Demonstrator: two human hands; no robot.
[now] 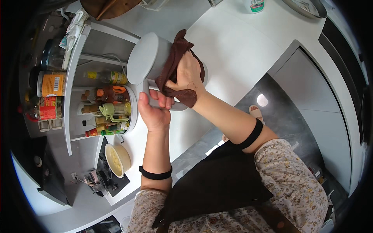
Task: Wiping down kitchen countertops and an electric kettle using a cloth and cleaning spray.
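Observation:
My left hand (156, 110) is closed around the handle of a grey lidded jug (163, 54). The jug is tilted above the white countertop (224, 58), its round lid turned to the left. Against the jug's side, my right hand (188, 72) presses a dark brown cloth (174, 59), gripping it with the thumb apart from the fingers. The cloth bunches around this hand and hides much of the jug's body. One loose corner hangs beside my right wrist.
A white shelf rack (68, 87) with several sauce bottles and jars stands left. Near the gas stove (122, 185) is a cream tub (119, 160) with pale pieces inside. A spray bottle (255, 5) and a metal pan (316, 8) sit at the far counter end.

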